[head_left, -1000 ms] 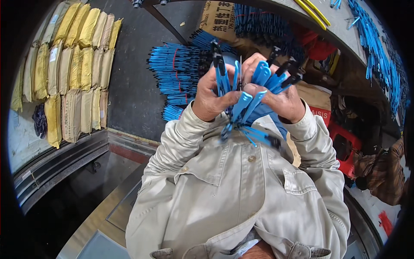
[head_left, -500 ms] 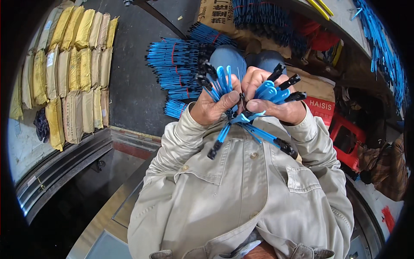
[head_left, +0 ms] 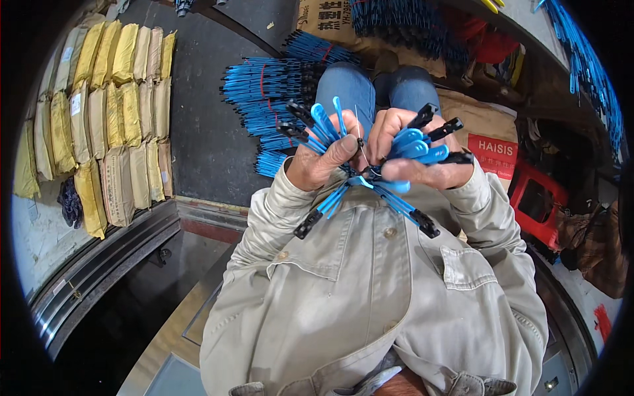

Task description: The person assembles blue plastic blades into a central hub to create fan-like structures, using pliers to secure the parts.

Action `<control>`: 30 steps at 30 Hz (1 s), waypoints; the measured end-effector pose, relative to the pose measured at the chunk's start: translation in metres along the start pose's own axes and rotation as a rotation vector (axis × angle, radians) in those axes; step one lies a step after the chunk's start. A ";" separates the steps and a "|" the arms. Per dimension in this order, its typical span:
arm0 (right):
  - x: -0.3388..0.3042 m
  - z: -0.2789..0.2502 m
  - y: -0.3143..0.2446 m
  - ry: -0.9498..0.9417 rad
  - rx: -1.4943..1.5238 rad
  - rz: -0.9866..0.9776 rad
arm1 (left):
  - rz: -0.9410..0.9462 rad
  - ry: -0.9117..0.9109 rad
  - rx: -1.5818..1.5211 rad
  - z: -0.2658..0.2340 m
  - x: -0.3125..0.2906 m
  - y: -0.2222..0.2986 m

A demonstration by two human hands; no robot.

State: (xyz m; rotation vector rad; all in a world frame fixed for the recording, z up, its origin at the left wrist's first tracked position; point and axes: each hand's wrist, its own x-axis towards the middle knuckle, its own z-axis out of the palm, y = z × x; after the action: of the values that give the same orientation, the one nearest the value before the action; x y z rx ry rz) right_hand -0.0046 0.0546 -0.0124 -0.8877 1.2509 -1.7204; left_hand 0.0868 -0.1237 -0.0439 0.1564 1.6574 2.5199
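Close to my chest I hold a spread cluster of blue plastic strips (head_left: pixel 414 146) with black clip-like ends. My left hand (head_left: pixel 317 165) is closed around the strips on the left, thumb toward the middle. My right hand (head_left: pixel 439 173) grips those on the right, its thumb slightly smeared by motion. Between my fingers a thin wire-like strand (head_left: pixel 358 120) stands up and bends down to the cluster's dark centre. More strips fan out below my hands, their black ends (head_left: pixel 307 224) in front of my jacket. What my fingertips pinch at the centre is partly hidden.
Tied stacks of blue strips (head_left: pixel 247 82) lie on the dark surface ahead. Rows of yellow and tan paper-wrapped packs (head_left: pixel 99 119) stand at the left. To the right are a paper sack (head_left: pixel 462 105), a red plastic stool (head_left: pixel 541 198) and more blue strips hanging off a table edge (head_left: pixel 548 39).
My right thumb has shifted toward the centre and lower. The lower strips have swung inward and to the left, and the thin strand leans more to the left.
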 end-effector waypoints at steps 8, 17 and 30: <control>-0.004 -0.003 0.015 0.125 -0.214 -0.128 | 0.058 -0.086 -0.018 -0.007 -0.002 -0.002; 0.005 -0.016 0.007 0.201 -0.192 -0.045 | 0.207 -0.048 0.308 -0.003 0.015 0.010; 0.021 -0.043 0.004 0.115 -0.194 0.114 | -0.057 0.222 0.103 -0.008 0.027 0.003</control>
State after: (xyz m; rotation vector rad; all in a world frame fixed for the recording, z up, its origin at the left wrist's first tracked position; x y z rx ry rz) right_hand -0.0508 0.0512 -0.0260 -0.8205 1.5357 -1.5981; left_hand 0.0592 -0.1274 -0.0438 -0.1659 1.8441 2.4872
